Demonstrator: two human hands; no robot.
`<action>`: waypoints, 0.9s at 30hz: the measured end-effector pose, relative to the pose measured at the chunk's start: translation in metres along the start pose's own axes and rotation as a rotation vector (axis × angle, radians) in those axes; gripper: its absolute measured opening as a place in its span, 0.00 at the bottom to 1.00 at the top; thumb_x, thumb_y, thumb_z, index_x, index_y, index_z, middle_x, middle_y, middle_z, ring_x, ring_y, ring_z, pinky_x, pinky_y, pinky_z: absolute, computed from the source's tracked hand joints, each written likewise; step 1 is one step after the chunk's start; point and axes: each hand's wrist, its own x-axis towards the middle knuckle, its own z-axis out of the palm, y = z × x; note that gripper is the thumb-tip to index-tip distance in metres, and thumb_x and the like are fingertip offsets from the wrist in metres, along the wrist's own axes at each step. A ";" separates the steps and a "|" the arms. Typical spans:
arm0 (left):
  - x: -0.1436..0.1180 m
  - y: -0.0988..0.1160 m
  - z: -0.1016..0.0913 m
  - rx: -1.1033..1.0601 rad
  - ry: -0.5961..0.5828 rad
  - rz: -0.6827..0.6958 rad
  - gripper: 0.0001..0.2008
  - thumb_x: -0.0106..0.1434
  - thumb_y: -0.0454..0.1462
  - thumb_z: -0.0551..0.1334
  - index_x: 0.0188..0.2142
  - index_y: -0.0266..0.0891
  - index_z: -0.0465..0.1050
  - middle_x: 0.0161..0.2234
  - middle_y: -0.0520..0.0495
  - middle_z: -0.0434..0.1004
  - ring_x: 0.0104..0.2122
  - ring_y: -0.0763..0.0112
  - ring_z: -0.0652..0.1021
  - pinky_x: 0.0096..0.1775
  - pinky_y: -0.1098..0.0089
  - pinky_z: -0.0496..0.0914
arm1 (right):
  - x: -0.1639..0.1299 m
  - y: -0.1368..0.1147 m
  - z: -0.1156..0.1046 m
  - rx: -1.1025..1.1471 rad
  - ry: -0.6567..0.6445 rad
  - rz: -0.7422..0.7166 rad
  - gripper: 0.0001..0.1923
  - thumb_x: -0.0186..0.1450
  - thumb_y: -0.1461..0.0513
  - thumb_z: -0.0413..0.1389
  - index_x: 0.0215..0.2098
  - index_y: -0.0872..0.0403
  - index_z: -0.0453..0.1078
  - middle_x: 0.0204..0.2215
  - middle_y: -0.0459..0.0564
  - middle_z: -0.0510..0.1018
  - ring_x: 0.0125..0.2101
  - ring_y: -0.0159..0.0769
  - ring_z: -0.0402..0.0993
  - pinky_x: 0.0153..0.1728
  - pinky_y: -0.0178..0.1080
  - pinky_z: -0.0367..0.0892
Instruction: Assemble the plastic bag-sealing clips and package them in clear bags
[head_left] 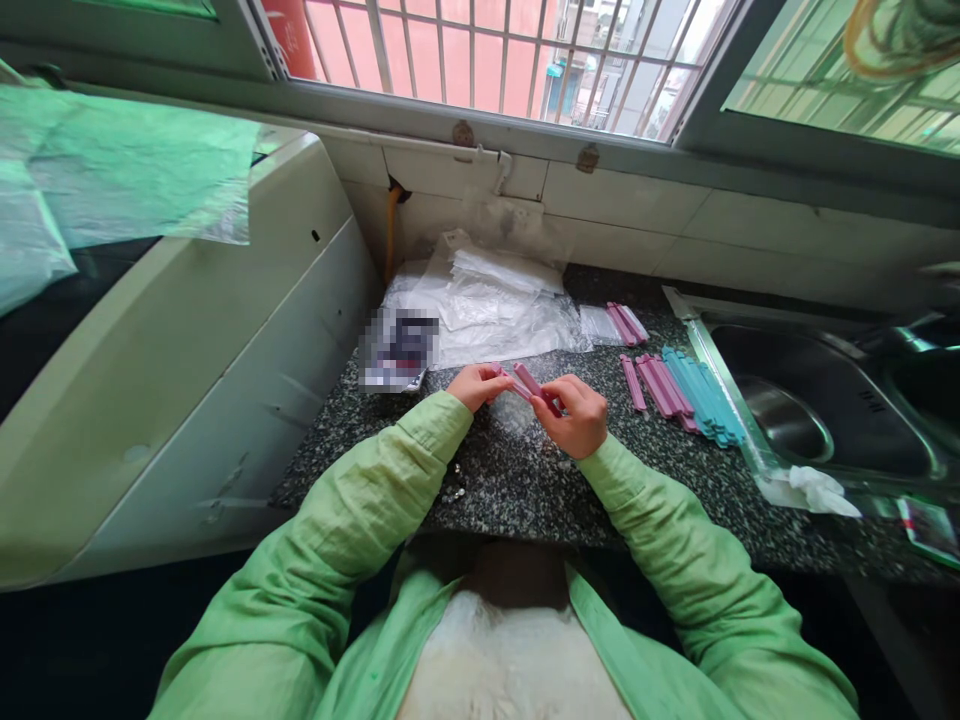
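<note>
My left hand (478, 386) is closed in a pinch at the near end of a thin pink plastic strip, probably part of a bag clip. Opposite it, my right hand (576, 414) grips pink bag clips (528, 379), slender sticks tilted toward the left hand. Both hands hover close together above the dark speckled counter (517, 490). A see-through plastic piece appears below the fingers, its shape unclear. To the right lie more pink clips (663, 386) in a row, beside a bundle of teal clips (701, 395).
Clear plastic bags (502, 305) are heaped against the tiled wall. A small bag with pink and white clips (626, 324) lies right of them. Left stands a blurred-out packet (399, 348) near a large pale appliance (247, 330). A steel sink (817, 400) bounds the right side.
</note>
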 end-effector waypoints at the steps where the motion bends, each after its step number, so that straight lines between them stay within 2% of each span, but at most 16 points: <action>1: 0.000 0.000 0.000 0.003 0.006 0.001 0.19 0.36 0.48 0.67 0.17 0.35 0.65 0.09 0.59 0.56 0.12 0.83 0.57 0.18 0.75 0.49 | 0.000 0.000 0.000 0.001 0.005 0.000 0.05 0.60 0.60 0.54 0.27 0.53 0.66 0.20 0.45 0.70 0.20 0.27 0.63 0.23 0.32 0.60; 9: -0.001 0.002 -0.003 0.031 0.035 0.025 0.17 0.41 0.47 0.66 0.18 0.34 0.67 0.11 0.58 0.56 0.13 0.83 0.58 0.19 0.75 0.51 | 0.002 0.000 -0.003 -0.006 0.044 -0.022 0.03 0.59 0.62 0.54 0.28 0.53 0.66 0.21 0.45 0.72 0.22 0.28 0.66 0.24 0.32 0.61; 16: 0.001 0.001 -0.005 -0.016 0.094 0.036 0.16 0.41 0.45 0.66 0.18 0.34 0.66 0.10 0.59 0.53 0.13 0.83 0.56 0.19 0.75 0.49 | 0.002 0.000 -0.007 -0.025 0.068 0.000 0.02 0.59 0.62 0.54 0.29 0.53 0.66 0.22 0.45 0.72 0.23 0.29 0.67 0.24 0.33 0.61; 27: 0.000 0.005 -0.004 -0.084 0.171 0.046 0.15 0.39 0.42 0.66 0.16 0.35 0.64 0.10 0.59 0.54 0.13 0.84 0.56 0.18 0.75 0.50 | 0.004 0.003 -0.010 -0.005 0.136 -0.024 0.02 0.57 0.64 0.54 0.28 0.53 0.64 0.21 0.44 0.71 0.20 0.26 0.61 0.23 0.32 0.60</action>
